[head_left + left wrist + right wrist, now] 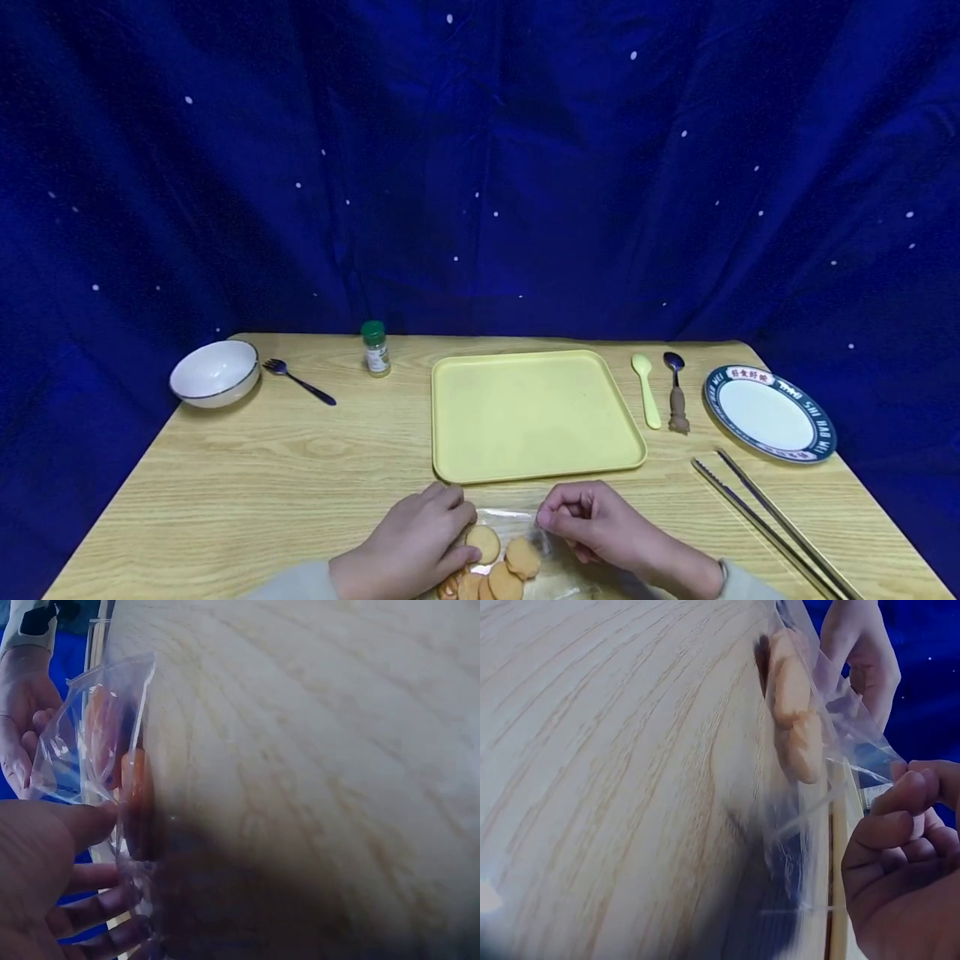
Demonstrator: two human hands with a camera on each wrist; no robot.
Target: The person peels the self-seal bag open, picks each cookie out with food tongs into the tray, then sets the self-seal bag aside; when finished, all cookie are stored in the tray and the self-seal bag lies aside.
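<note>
In the head view, the plate (pixel 768 417) at the right is showing "SHI HAO WEI" in pale capitals on its dark rim, with red characters on white panels; the green-capped jar (pixel 377 354) is carrying a label too small to read. Both forearms are coming in from the bottom edge. The right hand (pixel 600 525) is pinching the clear plastic bag (pixel 558 577), while the left hand (pixel 408 542) is lying over its other side. The bag is resting on the counter (pixel 300 467), just in front of the yellow tray (pixel 532 412), and round golden biscuits (pixel 505 582) are overlapping inside it.

In the left wrist view, the left thumb and fingers are touching the bag; whether they are gripping it, I cannot tell.

In the right wrist view, the right thumb and forefinger are pulling the thin, creased film taut, and the biscuits are appearing edge-on.
</note>
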